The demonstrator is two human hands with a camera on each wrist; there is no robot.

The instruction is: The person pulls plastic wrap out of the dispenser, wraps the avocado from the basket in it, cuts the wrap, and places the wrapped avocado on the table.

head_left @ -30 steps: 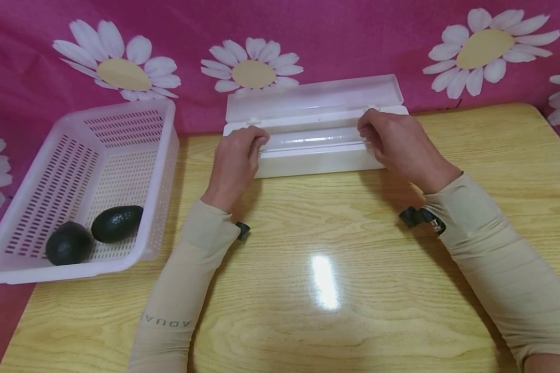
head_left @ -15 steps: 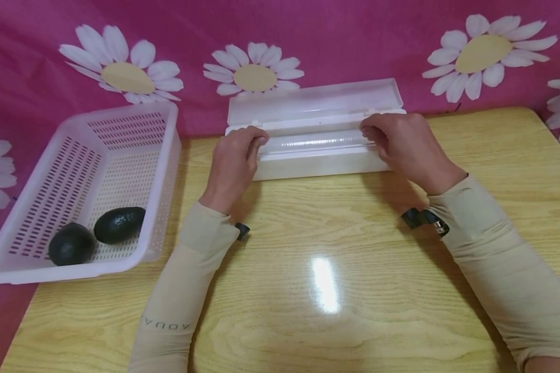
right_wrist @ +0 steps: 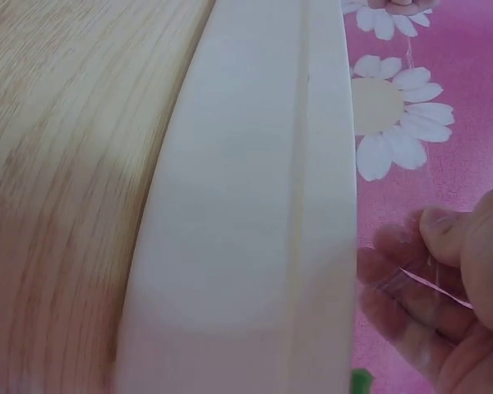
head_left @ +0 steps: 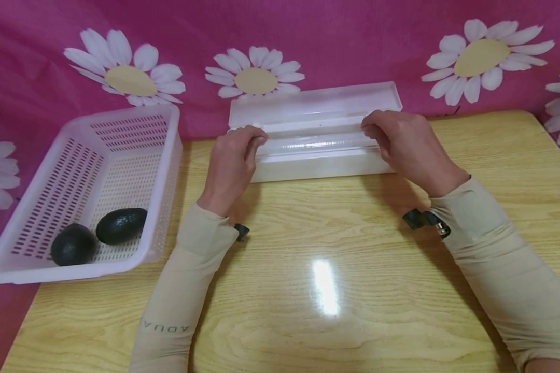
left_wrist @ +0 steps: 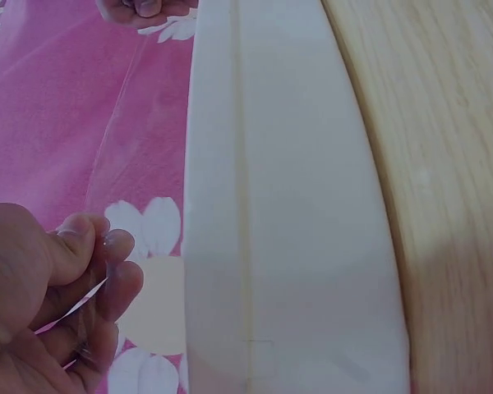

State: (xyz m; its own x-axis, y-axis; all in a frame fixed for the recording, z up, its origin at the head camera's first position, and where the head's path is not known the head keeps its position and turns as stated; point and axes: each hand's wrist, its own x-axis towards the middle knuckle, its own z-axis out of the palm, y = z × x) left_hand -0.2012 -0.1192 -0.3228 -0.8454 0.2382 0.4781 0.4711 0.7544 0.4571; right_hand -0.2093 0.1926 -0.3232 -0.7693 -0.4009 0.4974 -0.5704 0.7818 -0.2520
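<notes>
A long white plastic wrap dispenser (head_left: 319,168) lies at the back of the table, its lid (head_left: 317,102) raised. Inside it shows a shiny roll of cling film (head_left: 315,145). Over the left end of the dispenser, my left hand (head_left: 229,166) pinches the film's edge between thumb and fingers. My right hand (head_left: 408,145) does the same near the other end. In the left wrist view, clear cling film (left_wrist: 107,144) stretches between the two hands, its edge a thin line. From the right wrist, film also shows across the curled fingers (right_wrist: 394,287).
A white perforated basket (head_left: 161,181) stands on the left, holding two dark green avocados (head_left: 74,244). A pink daisy-print cloth (head_left: 345,41) hangs right behind the dispenser. The wooden table (head_left: 284,311) spreads in front, with a bright light reflection on it.
The whole head view has shifted slightly downward. Both hands keep their pinch on the cling film near the dispenser's ends, almost without moving.
</notes>
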